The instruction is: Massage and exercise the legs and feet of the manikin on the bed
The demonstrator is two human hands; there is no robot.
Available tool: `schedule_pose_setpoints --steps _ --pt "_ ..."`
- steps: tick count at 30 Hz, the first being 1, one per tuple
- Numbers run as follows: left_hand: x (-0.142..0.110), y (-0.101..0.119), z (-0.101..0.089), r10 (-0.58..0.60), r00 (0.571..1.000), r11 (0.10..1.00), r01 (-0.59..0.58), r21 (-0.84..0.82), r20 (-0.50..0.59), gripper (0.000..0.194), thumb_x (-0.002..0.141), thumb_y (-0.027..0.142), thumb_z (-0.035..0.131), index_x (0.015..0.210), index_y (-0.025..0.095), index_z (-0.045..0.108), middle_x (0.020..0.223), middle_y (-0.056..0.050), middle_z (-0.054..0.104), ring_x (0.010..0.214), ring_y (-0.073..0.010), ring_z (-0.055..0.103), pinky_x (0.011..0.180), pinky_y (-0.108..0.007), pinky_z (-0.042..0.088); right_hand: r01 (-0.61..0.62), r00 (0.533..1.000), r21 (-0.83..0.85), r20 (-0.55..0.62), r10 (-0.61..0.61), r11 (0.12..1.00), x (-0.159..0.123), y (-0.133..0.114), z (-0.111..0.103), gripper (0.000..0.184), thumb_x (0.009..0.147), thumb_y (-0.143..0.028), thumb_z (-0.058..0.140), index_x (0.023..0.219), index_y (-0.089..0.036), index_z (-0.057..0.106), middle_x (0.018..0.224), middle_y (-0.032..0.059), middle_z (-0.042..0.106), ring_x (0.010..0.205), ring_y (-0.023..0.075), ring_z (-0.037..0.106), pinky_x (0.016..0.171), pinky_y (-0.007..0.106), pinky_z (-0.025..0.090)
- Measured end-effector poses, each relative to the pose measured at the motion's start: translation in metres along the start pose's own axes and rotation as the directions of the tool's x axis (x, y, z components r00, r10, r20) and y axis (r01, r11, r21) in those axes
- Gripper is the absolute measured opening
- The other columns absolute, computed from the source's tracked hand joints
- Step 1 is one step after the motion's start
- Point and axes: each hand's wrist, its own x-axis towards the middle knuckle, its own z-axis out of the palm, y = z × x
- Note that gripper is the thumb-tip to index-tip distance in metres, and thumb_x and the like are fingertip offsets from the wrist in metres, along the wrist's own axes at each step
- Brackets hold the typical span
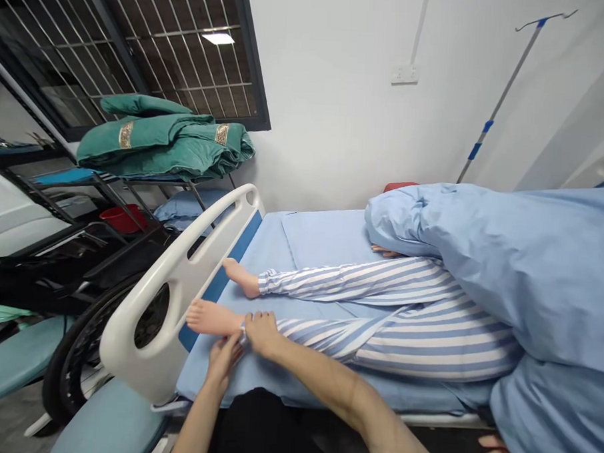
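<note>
Head cam: L fingers (pixel 231 342), R fingers (pixel 258 317) on striped trouser cuff (pixel 243 336).

- Trousers (pixel 427 345): one pair, blue-and-white striped, worn; legs extended, slightly apart, on light-blue sheet (pixel 321 237); far cuff (pixel 265 282) gathered at ankle.
- Near foot (pixel 210 317): bare, toes towards footboard (pixel 145 380).

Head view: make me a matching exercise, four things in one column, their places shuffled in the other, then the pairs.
1. blue-and-white striped cloth trousers
2. folded green fabric bundle
3. white plastic footboard
4. thin grey pole with hooked top

A. below the barred window
B. picture's upper right
C. cuff at the person's right hand
D. foot end of the blue-sheeted bed

Pairs: 1-C, 2-A, 3-D, 4-B
</note>
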Motion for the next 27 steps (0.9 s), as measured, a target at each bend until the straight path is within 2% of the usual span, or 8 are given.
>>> schedule_pose_setpoints --steps 2,4,8,12,16,20,23,27 --pt "0.007 -0.019 -0.017 0.111 0.983 0.986 -0.090 0.143 -0.146 0.034 0.061 0.013 0.078 0.084 0.019 0.053 0.072 0.001 0.060 0.064 -0.0149 0.061 0.055 -0.023 0.050 -0.006 1.000 -0.008 0.026 0.006 1.000 0.003 0.006 0.022 0.053 0.077 -0.021 0.062 0.126 -0.006 0.049 0.117 0.0254 0.063 0.106 0.0338 0.062 0.087 0.042 0.047" --pt "0.007 -0.027 -0.021 0.278 0.940 0.936 -0.219 0.276 -0.197 0.034 0.061 0.014 0.076 0.086 0.020 0.054 0.076 0.001 0.059 0.070 -0.0151 0.060 0.059 -0.023 0.050 0.000 0.999 -0.012 0.042 0.000 1.000 0.008 0.009 0.034 0.059 0.076 -0.020 0.062 0.131 -0.004 0.046 0.120 0.0274 0.061 0.108 0.0346 0.061 0.088 0.043 0.046" --pt "-0.003 -0.010 0.007 0.485 0.875 0.792 -0.445 0.418 0.012 0.019 0.068 0.012 0.067 0.083 0.021 0.058 0.078 0.001 0.061 0.073 -0.0143 0.058 0.071 -0.024 0.051 0.023 0.993 -0.001 0.115 -0.022 1.000 0.017 0.012 0.036 0.073 0.071 -0.030 0.069 0.134 -0.004 0.043 0.124 0.0270 0.058 0.111 0.0348 0.058 0.092 0.046 0.046" --pt "-0.004 0.028 0.062 0.541 0.807 0.757 -0.590 0.282 0.237 0.021 0.063 0.002 0.061 0.076 0.019 0.063 0.076 0.000 0.063 0.075 -0.0139 0.060 0.076 -0.021 0.050 0.152 0.958 0.003 0.246 -0.148 0.988 0.014 0.036 0.001 0.079 0.065 -0.053 0.073 0.126 -0.008 0.052 0.124 0.0239 0.059 0.112 0.0382 0.056 0.091 0.049 0.047" --pt "0.010 0.054 0.123 0.447 0.771 0.826 -0.550 0.122 0.454 0.028 0.056 -0.004 0.063 0.075 0.017 0.067 0.081 -0.001 0.065 0.081 -0.0151 0.060 0.084 -0.022 0.049 0.249 0.951 -0.015 0.193 -0.242 0.968 -0.007 0.111 -0.063 0.060 0.075 -0.048 0.067 0.122 -0.013 0.055 0.115 0.0155 0.066 0.104 0.0299 0.062 0.089 0.040 0.048" --pt "0.034 0.057 0.176 0.370 0.721 0.814 -0.555 0.169 0.586 0.043 0.048 -0.007 0.066 0.082 0.018 0.068 0.095 -0.003 0.066 0.104 -0.0220 0.058 0.097 -0.027 0.044 -0.044 0.999 -0.212 0.008 0.047 0.976 -0.036 0.207 -0.107 0.042 0.079 -0.031 0.066 0.116 -0.012 0.059 0.114 0.0165 0.064 0.105 0.0273 0.059 0.087 0.035 0.045" --pt "0.061 0.046 0.197 0.319 0.725 0.814 -0.540 0.217 0.610 0.048 0.044 -0.010 0.064 0.082 0.020 0.066 0.102 -0.007 0.066 0.121 -0.0275 0.052 0.103 -0.030 0.040 -0.152 0.987 -0.185 -0.085 0.139 0.971 -0.060 0.259 -0.109 0.029 0.084 -0.028 0.058 0.110 -0.015 0.061 0.105 0.0112 0.066 0.100 0.0229 0.059 0.083 0.031 0.044" --pt "0.110 0.035 0.188 0.242 0.790 0.724 -0.533 0.437 0.563 0.051 0.040 -0.006 0.065 0.082 0.022 0.065 0.096 -0.010 0.067 0.124 -0.0354 0.051 0.102 -0.037 0.039 -0.166 0.972 -0.197 -0.198 0.126 0.966 -0.082 0.294 -0.097 0.032 0.082 -0.033 0.063 0.109 -0.017 0.062 0.111 0.0124 0.062 0.105 0.0250 0.054 0.091 0.035 0.042"
